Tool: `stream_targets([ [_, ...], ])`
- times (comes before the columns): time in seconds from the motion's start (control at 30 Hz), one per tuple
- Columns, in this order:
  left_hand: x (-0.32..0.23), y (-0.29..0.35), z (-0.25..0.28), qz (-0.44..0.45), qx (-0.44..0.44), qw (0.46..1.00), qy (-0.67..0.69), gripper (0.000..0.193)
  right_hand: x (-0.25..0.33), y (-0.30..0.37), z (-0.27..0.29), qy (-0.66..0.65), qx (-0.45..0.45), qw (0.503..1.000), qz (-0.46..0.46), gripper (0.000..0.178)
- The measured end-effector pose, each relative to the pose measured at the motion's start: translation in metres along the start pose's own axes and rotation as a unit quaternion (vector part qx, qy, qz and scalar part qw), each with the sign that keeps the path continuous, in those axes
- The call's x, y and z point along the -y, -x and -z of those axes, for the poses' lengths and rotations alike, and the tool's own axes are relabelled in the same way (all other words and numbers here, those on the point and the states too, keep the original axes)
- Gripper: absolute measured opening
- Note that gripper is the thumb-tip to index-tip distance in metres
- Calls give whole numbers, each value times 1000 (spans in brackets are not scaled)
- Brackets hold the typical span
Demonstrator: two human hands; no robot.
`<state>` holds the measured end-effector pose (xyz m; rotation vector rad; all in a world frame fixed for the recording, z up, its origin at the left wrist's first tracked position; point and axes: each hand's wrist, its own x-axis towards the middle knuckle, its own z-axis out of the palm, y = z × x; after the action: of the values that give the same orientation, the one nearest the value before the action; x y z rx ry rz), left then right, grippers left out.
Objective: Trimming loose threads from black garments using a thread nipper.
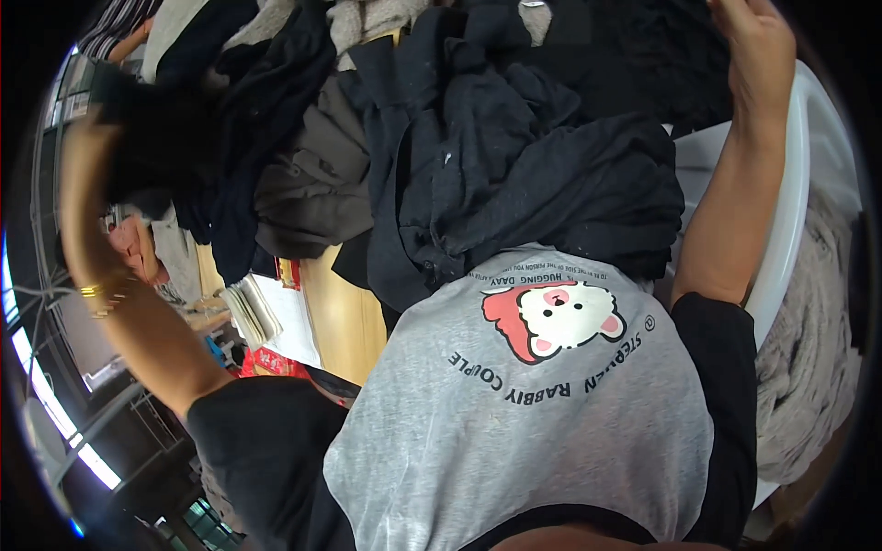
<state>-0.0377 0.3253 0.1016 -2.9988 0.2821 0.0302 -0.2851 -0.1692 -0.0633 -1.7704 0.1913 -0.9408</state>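
My left hand point(90, 147), blurred by motion, is raised at the far left against a black garment point(161, 138). The cloth bunches out from the hand toward the heap, and the hand seems closed on it, though the fingers are smeared. At the upper right my right hand point(758, 46) is partly cut off by the picture's edge. Its fingers look bent together beside black cloth point(675, 64), and what they hold is hidden. Between my arms a dark crumpled garment point(524, 165) lies close to my body, with a grey-brown garment point(317, 179) to its left.
A white plastic tub point(797, 184) stands at my right, with greyish-beige fabric point(804, 358) beside it. On the wooden table point(340, 312) lie white papers point(285, 317) and a red package point(271, 363). Another person's arm point(129, 43) shows at the upper left.
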Motion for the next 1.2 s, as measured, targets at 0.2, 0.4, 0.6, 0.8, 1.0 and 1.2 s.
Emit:
stream_targets([
  [0.2,-153,107,-143,-136,127,946,264,42,-18,13,-18,-72,112,990,-48,19],
  [0.4,-215,115,-176,-229,-32,929,289,33,-31,26,-38,-170,170,967,-79,19],
  [0.6,-283,172,-139,-475,-74,764,430,18,-15,18,-10,-87,50,977,-189,18],
  [0.8,-310,218,-198,-556,218,741,305,14,-43,25,-18,-94,143,966,-195,18],
  [1.0,-314,207,-198,-562,232,733,307,12,-82,35,-23,-138,192,952,-196,16],
  [1.2,-307,146,-151,-294,212,751,551,15,-67,33,-6,-105,206,933,-276,16],
])
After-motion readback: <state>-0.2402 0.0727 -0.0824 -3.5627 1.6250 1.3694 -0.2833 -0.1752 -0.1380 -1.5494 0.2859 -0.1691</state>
